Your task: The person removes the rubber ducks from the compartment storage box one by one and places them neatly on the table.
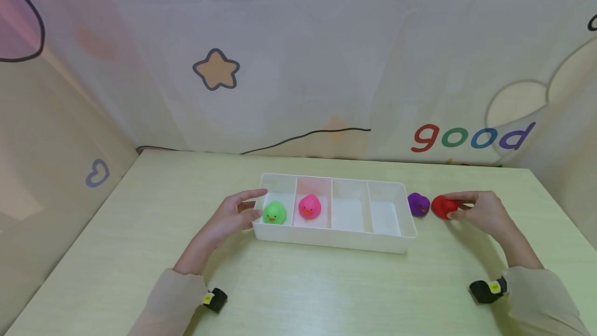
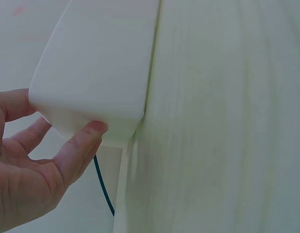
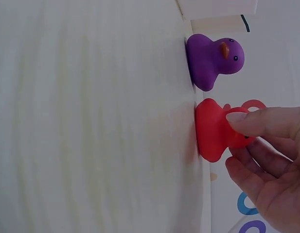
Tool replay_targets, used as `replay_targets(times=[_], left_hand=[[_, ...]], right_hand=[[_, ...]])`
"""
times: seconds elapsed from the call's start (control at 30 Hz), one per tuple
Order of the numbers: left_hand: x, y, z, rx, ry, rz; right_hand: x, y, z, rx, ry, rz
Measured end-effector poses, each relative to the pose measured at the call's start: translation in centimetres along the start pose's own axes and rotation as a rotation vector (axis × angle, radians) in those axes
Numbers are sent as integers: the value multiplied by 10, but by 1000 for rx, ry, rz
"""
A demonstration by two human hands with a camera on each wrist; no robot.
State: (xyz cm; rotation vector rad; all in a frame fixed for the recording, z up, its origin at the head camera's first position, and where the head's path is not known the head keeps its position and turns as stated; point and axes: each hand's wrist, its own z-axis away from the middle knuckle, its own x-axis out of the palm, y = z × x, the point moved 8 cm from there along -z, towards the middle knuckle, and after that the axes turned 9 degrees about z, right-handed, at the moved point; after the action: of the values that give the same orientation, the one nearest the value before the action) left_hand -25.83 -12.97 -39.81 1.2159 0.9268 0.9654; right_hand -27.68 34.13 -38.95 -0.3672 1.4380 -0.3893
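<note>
Sleeves [image 1: 163,302], then white tray [image 1: 326,238], green duck [image 1: 274,212] and pink duck [image 1: 310,206] inside

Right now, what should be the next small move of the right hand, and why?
Probably lift the red duck straight up: the right hand pinches it, it seems to rest on the table, and the purple duck stands close beside it.

The table [image 1: 298,294] is pale yellow. A long white box [image 1: 326,240] sits on it. Right beside the box is a purple duck [image 1: 418,205], with a red duck [image 1: 443,207] farther right.
</note>
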Motion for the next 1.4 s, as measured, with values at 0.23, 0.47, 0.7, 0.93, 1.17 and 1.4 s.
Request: replay_targets(times=[0.23,0.47,0.7,0.93,1.17,1.4], left_hand=[[2,0,0,-4,-5,1],[1,2,1,-2,1,-2],[1,2,2,1,-3,-1],[2,3,2,1,-7,-2],[2,3,2,-6,-5,-1],[2,3,2,-9,-3,5]], right_hand=[[-10,-8,8,-52,50,-41],[-17,-34,16,-128,119,-120],[-16,-69,26,-159,124,-164],[-10,-108,33,-254,93,-239],[3,-143,36,-349,65,-270],[18,-173,34,-418,23,-315]])
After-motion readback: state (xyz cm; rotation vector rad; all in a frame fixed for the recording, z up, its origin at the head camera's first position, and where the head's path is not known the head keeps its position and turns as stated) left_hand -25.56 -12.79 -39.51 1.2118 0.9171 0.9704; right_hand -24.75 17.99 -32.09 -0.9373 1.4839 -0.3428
